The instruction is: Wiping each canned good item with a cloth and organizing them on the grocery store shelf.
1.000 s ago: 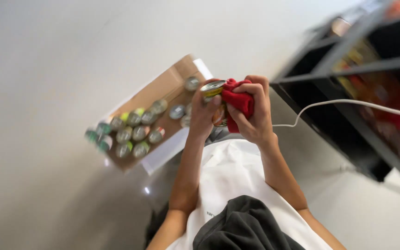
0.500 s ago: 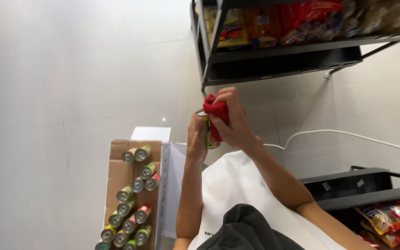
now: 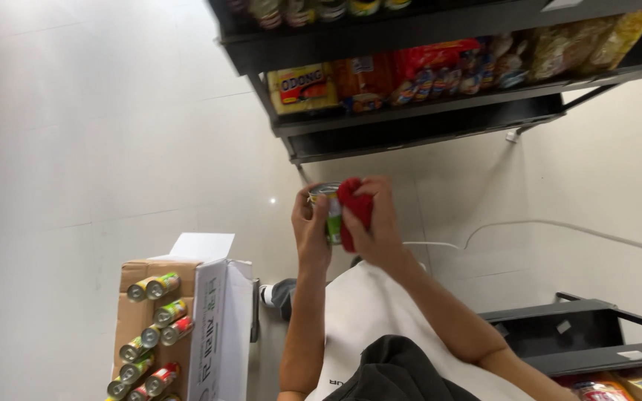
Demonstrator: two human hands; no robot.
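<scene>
Left hand [image 3: 311, 232]: closed around a green-labelled tin can [image 3: 328, 212], centre of frame.
Right hand [image 3: 377, 223]: clutches a red cloth [image 3: 354, 208] pressed against the can.
Lower left: cardboard box [image 3: 137, 312] of cans.

— What is the person wearing?

— A white garment [image 3: 380, 312] covers the front of the body, plain across the chest. Low on it, near the bottom edge of the view, sits a small dark printed marking.

— Anything over it?

— A dark, charcoal-black piece of cloth [image 3: 403, 371] lies bunched in folds at the bottom of the view, over the white.

— Sleeves?

— None reach the forearms; both arms are bare from the elbow down, and both hands are bare too. No watch, ring or band shows.

— Below that?

— Grey trousers [image 3: 285, 293] and a white shoe [image 3: 265, 295].
</scene>
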